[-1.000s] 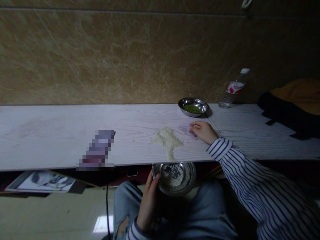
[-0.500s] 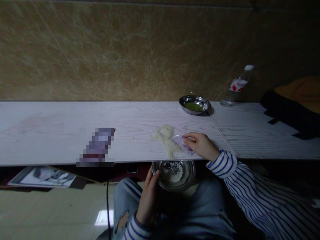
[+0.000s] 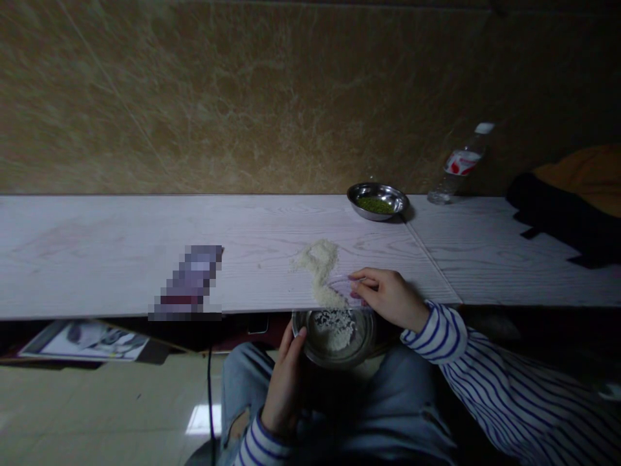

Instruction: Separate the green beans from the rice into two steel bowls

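Note:
A heap of white rice [image 3: 324, 255] lies on the white wood-grain table [image 3: 252, 226] and trails down to its front edge. My right hand [image 3: 388, 294] pinches a thin, clear purplish plastic piece [image 3: 342, 285], which rests against the right side of the rice; its exact kind is hard to make out. Below the table edge, my left hand [image 3: 290, 372] grips the left rim of a metal bowl [image 3: 366, 343]. White grains lie inside this bowl, and its far rim sits close under the tabletop edge.
At the back stands a steel bowl [image 3: 358, 207] with small green beans [image 3: 376, 205]. A plastic bottle [image 3: 460, 165] is to its right, then a dark and orange cloth item [image 3: 567, 207]. A blurred-out flat object [image 3: 189, 285] lies left. Papers [image 3: 87, 340] sit below the table.
My right hand has drawn the plastic piece down toward the table edge. The lower rice has shifted with it, and more grains show in the bowl. My left hand keeps its grip.

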Motion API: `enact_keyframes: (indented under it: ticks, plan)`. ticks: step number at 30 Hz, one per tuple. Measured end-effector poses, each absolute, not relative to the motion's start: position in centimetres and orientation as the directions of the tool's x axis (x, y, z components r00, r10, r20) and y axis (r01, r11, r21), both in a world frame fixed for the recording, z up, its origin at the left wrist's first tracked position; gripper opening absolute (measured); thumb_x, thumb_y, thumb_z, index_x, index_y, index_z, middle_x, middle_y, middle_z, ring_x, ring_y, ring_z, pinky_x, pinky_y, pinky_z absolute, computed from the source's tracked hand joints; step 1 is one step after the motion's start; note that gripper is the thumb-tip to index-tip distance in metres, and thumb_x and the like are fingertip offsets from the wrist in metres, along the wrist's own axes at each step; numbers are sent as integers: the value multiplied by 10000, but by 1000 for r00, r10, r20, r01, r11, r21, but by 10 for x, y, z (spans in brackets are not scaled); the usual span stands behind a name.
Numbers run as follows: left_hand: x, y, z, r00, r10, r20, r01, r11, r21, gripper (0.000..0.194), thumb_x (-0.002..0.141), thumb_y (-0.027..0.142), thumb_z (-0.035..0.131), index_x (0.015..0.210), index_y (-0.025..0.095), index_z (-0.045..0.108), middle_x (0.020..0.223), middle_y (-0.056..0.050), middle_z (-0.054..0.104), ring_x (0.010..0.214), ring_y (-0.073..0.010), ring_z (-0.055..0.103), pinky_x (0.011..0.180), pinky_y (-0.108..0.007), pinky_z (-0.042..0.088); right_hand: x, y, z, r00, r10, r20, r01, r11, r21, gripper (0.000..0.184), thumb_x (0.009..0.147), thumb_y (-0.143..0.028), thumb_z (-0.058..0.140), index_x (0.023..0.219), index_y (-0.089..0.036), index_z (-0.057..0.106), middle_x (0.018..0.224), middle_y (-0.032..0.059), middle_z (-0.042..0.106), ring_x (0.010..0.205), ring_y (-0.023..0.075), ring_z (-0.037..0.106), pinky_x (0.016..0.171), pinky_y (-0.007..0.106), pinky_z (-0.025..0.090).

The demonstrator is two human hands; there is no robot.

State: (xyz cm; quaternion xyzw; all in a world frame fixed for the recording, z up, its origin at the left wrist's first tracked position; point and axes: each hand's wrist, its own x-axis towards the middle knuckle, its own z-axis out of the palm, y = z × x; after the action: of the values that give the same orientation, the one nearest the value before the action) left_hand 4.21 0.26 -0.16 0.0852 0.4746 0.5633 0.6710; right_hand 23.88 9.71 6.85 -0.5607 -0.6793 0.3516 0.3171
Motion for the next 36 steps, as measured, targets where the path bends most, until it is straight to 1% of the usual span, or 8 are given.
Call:
enact_keyframes:
  ticks: [5, 9, 13, 17, 20, 26, 31, 36]
  plan:
    - [40, 2, -6, -120, 850, -513, -629, 335, 702, 497, 893, 285, 718, 1386, 260, 659, 1480, -66, 657, 1472, -262, 484, 1206, -387, 380, 239, 94, 68, -179, 983, 44, 557, 138, -819, 181, 869, -218, 650, 989, -181, 780, 848, 95, 833, 749, 242, 802, 616, 288, 603]
    - [40, 2, -5, -88, 859, -504, -649, 334, 684, 488, 894, 290, 722, 1377, 251, 667, 1483, -72, 654, 1453, -257, 509, 1207, -368, 375, 238, 91, 72, -167, 985, 40, 553, 127, -824, 164, 840, -196, 673, 955, -215, 788, 844, 68, 835, 734, 229, 797, 662, 293, 616]
    - [40, 2, -3, -96, 841, -533, -663, 345, 664, 489, 901, 273, 706, 1388, 252, 661, 1489, -64, 650, 1450, -251, 513, 1207, -358, 374, 238, 87, 73, -175, 984, 43, 548, 133, -826, 168, 833, -202, 675, 952, -221, 792, 843, 62, 834, 710, 224, 787, 641, 293, 611]
    - [39, 1, -4, -102, 869, -485, -624, 324, 711, 462, 873, 295, 737, 1331, 246, 706, 1503, -69, 637, 1483, -278, 468, 1214, -378, 363, 239, 84, 76, -187, 981, 41, 578, 143, -803, 181, 840, -228, 671, 971, -219, 796, 807, 56, 827, 679, 218, 774, 625, 293, 598]
    - [39, 1, -3, -94, 879, -467, -611, 320, 725, 448, 852, 302, 754, 1295, 241, 733, 1499, -75, 640, 1468, -291, 487, 1200, -381, 388, 239, 82, 80, -196, 980, 21, 599, 137, -789, 196, 841, -238, 670, 985, -218, 801, 784, 55, 822, 679, 224, 773, 620, 299, 596]
    - [39, 2, 1, -86, 866, -493, -656, 324, 682, 526, 861, 299, 751, 1378, 230, 676, 1425, -93, 695, 1429, -281, 538, 1183, -382, 413, 246, 87, 87, -209, 976, 64, 555, 172, -814, 189, 843, -238, 670, 962, -201, 812, 827, 68, 827, 717, 212, 781, 652, 283, 609]
    - [35, 2, -2, -96, 845, -526, -682, 329, 653, 471, 868, 273, 750, 1336, 255, 704, 1429, -69, 694, 1430, -254, 538, 1186, -357, 406, 249, 118, 99, -310, 950, 38, 464, 186, -866, 192, 839, -260, 697, 980, -189, 806, 790, 56, 812, 659, 178, 752, 596, 256, 593]
    - [25, 0, -4, -88, 847, -525, -689, 329, 646, 460, 847, 315, 785, 1301, 271, 731, 1449, -70, 680, 1448, -273, 516, 1204, -382, 381, 213, 186, 117, -407, 912, 57, 432, 247, -867, 159, 820, -179, 738, 969, -184, 794, 801, 43, 807, 688, 159, 746, 700, 266, 606]
